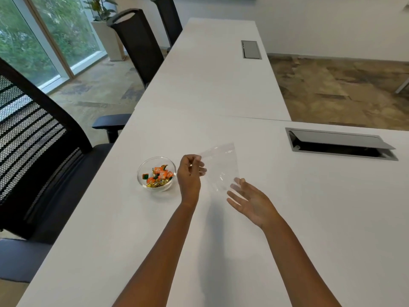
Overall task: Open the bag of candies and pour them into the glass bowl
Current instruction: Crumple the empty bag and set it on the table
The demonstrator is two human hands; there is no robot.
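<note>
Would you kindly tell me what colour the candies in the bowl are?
Mostly orange, with some green and gold, in the candies inside the bowl; head view.

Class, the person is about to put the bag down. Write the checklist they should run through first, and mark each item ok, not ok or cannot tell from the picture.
1. Candies in the bowl: ok.
2. Bag empty: ok, nothing shows through the clear plastic.
3. Left hand grips the bag: ok, pinched at its edge.
4. Right hand free: ok, open beside the bag's lower corner; contact cannot tell.
5. No candies spilled on the table: ok.
6. Bowl upright, clear of the table edge: ok.
</note>
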